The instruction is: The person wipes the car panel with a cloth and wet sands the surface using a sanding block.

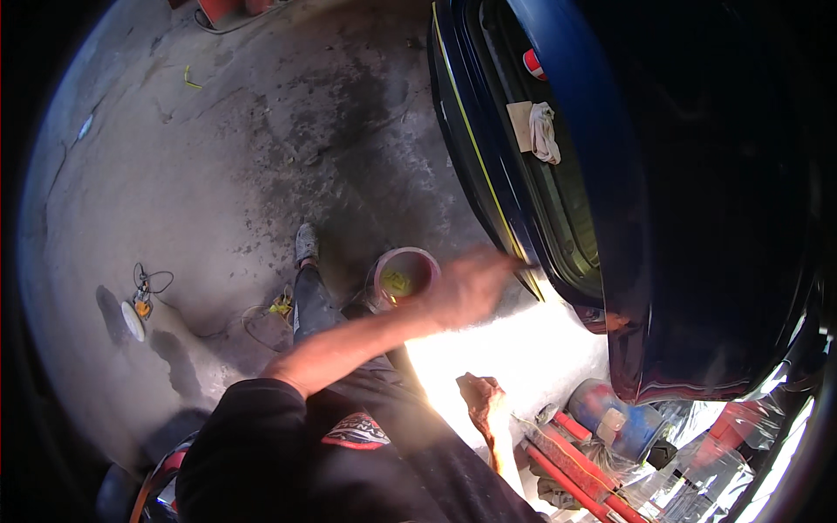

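My left hand (471, 283), smeared by motion, reaches across to the dark blue car body (462, 122) near the lower end of a yellow strip (475, 144) along its edge; whether it holds anything is unclear. My right hand (479, 397) is closed, lower down in bright sunlight, its contents hidden. Below the left hand sits a round bucket (384, 288) with yellow-green material inside. In the car's open recess lie a tan sheet (519, 126), a white cloth (542, 131) and a red-and-white can (534, 64).
A blue cylinder (632, 427), red tubular equipment (575, 471) and crumpled plastic stand at lower right. A corded tool (139, 305) and white disc (132, 322) are on the concrete floor (218, 174) at left. Red objects (227, 10) are at the top. My foot (305, 244) is left of the bucket.
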The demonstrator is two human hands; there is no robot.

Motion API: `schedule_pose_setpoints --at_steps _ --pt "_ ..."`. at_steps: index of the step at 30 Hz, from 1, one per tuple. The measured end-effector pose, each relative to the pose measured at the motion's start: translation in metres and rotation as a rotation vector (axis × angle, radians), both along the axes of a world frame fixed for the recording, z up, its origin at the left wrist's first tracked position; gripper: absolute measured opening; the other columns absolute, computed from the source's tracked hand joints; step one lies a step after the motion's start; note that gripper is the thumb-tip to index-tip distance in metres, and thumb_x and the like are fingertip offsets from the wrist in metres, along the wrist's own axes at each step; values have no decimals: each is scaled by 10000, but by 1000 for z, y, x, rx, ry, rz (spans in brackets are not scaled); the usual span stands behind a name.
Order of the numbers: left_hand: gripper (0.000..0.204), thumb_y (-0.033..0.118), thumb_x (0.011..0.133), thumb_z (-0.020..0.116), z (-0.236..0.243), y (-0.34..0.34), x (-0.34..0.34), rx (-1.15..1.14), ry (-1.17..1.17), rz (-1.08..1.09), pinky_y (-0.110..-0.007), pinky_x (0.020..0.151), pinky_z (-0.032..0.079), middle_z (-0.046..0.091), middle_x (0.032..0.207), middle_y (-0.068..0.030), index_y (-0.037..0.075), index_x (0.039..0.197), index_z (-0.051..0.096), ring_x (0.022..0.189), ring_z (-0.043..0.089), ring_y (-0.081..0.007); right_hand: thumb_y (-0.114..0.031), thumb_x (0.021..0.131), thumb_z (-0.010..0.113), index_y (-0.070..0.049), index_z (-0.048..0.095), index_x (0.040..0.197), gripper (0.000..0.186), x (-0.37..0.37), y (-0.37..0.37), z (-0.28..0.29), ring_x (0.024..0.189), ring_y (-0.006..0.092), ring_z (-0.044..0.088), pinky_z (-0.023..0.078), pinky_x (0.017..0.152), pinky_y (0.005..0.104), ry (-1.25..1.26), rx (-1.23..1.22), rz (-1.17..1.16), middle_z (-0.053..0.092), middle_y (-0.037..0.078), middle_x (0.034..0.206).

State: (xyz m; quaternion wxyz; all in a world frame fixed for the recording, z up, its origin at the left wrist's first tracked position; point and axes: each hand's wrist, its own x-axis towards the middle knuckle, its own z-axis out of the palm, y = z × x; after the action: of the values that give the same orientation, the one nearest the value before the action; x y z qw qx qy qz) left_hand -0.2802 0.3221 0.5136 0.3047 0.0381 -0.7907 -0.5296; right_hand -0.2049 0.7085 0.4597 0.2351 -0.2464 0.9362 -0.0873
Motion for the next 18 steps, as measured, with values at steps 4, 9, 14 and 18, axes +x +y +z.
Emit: schedule_pose_setpoints --at_steps 4,9,14,18 --pt "269 60 997 662 23 -106 -25 219 0 501 -468 831 582 754 1086 -236 40 1259 723 1013 737 -437 -157 940 806 -96 796 1252 318 -6 -24 13 981 372 781 630 847 426 -1 -123 42 767 219 1127" --pt "328 -24 886 711 88 -221 -107 -265 511 805 -487 797 581 732 1009 -187 46 1207 720 951 727 -424 -176 954 800 -85 791 1265 324 -5 -63 52 988 375 780 627 842 426 -96 -144 -26 767 222 1143" --pt "289 -52 917 635 122 -204 -147 -353 365 744 -548 918 541 692 1086 -271 -43 1206 648 1082 657 -485 -217 969 793 -91 789 1275 331 -3 -58 55 1004 369 781 631 851 425 -126 -148 -2 761 215 1193" --pt "460 62 784 754 107 -105 -123 -590 468 658 -373 727 596 710 1052 -153 -68 1222 699 855 657 -289 -201 961 802 -89 789 1269 329 -6 -44 44 1003 365 782 632 851 425 -131 -171 -67 761 212 1187"
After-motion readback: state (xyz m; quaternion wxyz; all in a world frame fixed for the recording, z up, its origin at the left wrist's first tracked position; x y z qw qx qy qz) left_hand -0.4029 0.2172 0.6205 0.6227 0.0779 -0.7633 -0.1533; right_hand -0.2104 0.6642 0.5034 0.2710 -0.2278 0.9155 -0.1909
